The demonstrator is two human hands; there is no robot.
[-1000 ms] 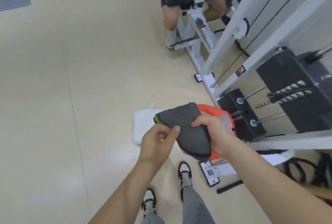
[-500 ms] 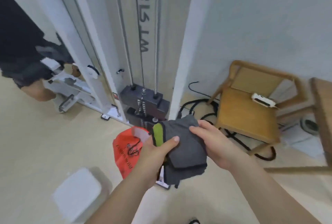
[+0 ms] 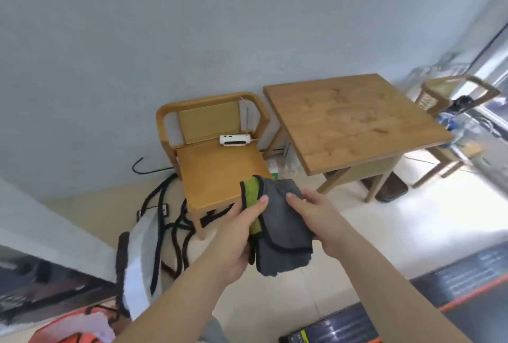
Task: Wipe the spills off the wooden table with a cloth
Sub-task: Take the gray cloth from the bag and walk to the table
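A soft, folded grey cloth (image 3: 283, 230) with dark stitched edging and a fuzzy green inner face is held in the air, low in front of the square wooden table (image 3: 412, 133), nearest its front left corner. The left hand (image 3: 239, 235) grips its left edge, thumb on top and fingers curled beneath. The right hand (image 3: 319, 219) clasps its right side, thumb laid across the top. Darker blotchy spills (image 3: 346, 111) mark the matte tabletop towards its middle and far edge. Left of the table stands a curved-backed wooden chair (image 3: 217, 169) with a woven panel.
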